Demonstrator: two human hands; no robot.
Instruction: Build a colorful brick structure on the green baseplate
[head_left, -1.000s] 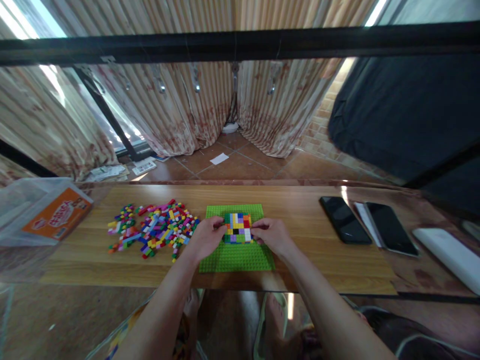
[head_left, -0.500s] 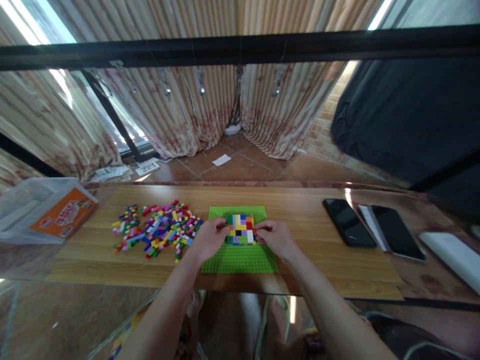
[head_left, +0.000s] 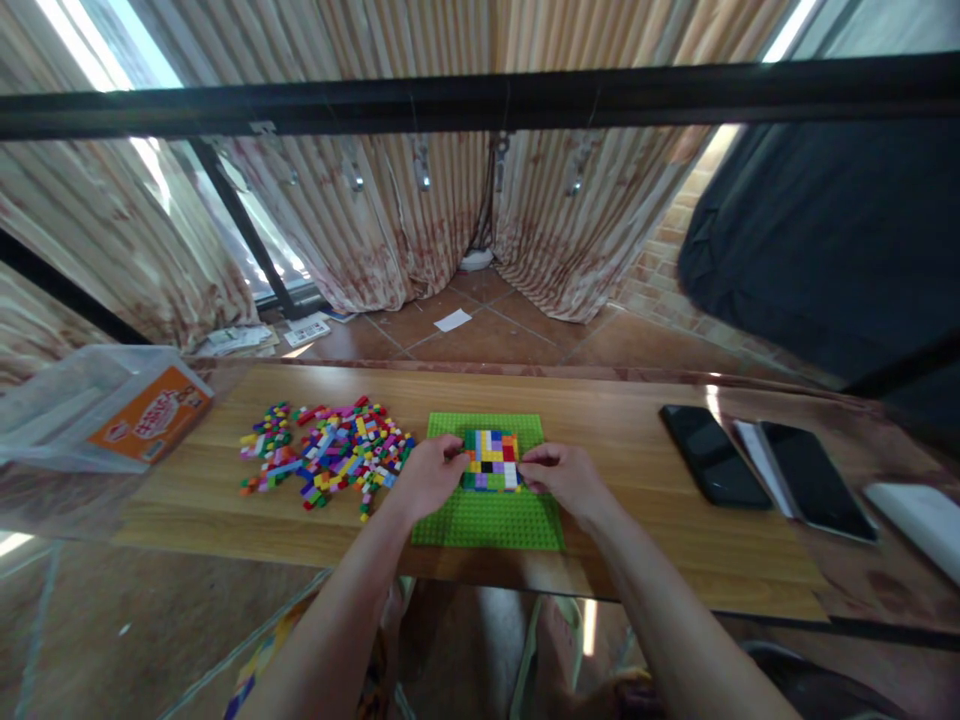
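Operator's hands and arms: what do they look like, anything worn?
Left hand and right hand are both ungloved. Forearms are bare, no sleeves in view; no watch or bracelet shows. Rings or small markings: too small to tell.

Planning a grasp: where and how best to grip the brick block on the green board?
Probably pinch the brick block by its left and right edges, coming from both sides: it's squarish and stands proud of the green board.

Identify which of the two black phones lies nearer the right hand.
The phone on the left is nearer the right hand; the other phone lies farther right, beyond the white strip.
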